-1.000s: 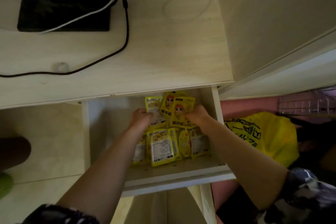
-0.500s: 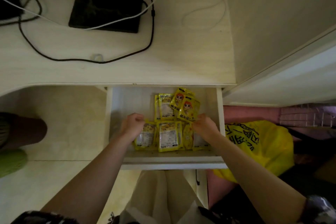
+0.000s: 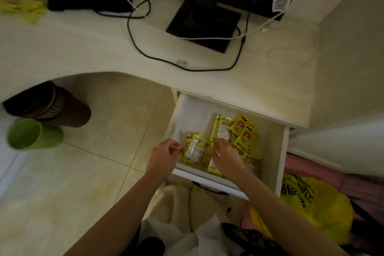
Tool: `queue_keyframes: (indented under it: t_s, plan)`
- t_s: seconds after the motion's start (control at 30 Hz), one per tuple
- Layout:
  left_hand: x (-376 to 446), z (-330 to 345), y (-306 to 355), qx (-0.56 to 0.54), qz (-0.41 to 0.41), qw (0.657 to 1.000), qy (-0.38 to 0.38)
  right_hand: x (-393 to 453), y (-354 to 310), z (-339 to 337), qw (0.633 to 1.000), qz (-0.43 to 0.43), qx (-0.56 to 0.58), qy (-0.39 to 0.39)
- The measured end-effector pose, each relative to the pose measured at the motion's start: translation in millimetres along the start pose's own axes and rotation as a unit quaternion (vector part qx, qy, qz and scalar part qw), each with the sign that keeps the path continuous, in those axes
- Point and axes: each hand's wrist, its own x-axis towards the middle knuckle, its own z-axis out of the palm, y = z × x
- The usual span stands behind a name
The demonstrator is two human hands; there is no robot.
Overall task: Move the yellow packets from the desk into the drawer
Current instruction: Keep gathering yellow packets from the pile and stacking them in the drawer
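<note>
Below the table [image 3: 239, 89], the drawer [image 3: 278, 151] stands pulled out with the yellow packets [image 3: 243, 133] heaped inside. Left hand [image 3: 163, 158] hovers at the drawer's left wall, fingers loosely curled, holding nothing. Right hand [image 3: 225, 157] rests on the near packets; its grip cannot be told.

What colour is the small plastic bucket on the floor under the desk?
The small plastic bucket is green, shown in the head view.

Pale tiled floor [image 3: 62, 193], cream wall [image 3: 351, 58], dim light.
</note>
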Motion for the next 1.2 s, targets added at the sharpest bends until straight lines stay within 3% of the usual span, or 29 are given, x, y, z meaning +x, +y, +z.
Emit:
queue_keyframes:
  t_s: [0.27, 0.67, 1.2]
  plan:
    - [-29, -66, -64, 0.074, 0.007, 0.995, 0.069, -12, -98, 53, 0.991, -0.104, -0.080, -0.026]
    - [-36, -220, -190, 0.128, -0.034, 0.979, 0.155, -1, -261, 173, 0.971, -0.179, -0.147, -0.050]
    - [62, -357, -248, 0.101, -0.095, 0.967, 0.215, 90, -451, 220, 0.938, -0.277, -0.196, -0.062]
